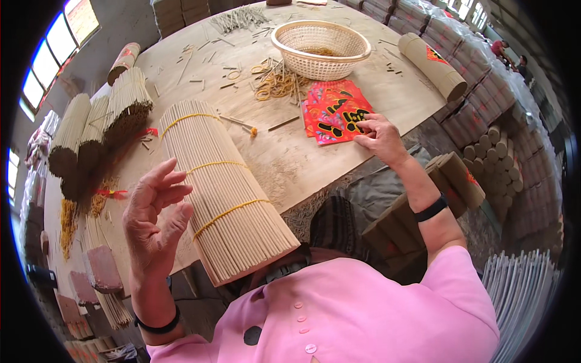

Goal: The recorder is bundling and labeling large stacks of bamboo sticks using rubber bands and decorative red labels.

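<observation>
A thick bundle of tan incense sticks lies slanted across the near part of the table, three yellow bands around it. Beside its left edge, my left hand is raised with fingers curved and apart, holding nothing. On the right, a fanned stack of red paper labels with black and gold characters lies near the table's edge. My right hand has its thumb and fingertips closed at the right edge of the top label. Whether that sheet is lifted from the stack, I cannot tell.
A cream plastic basket stands beyond the labels, next to loose yellow rubber bands. More stick bundles lie at the left; a labelled bundle lies far right. Stick scraps and dust cover the wooden table. Wrapped stacks stand beyond.
</observation>
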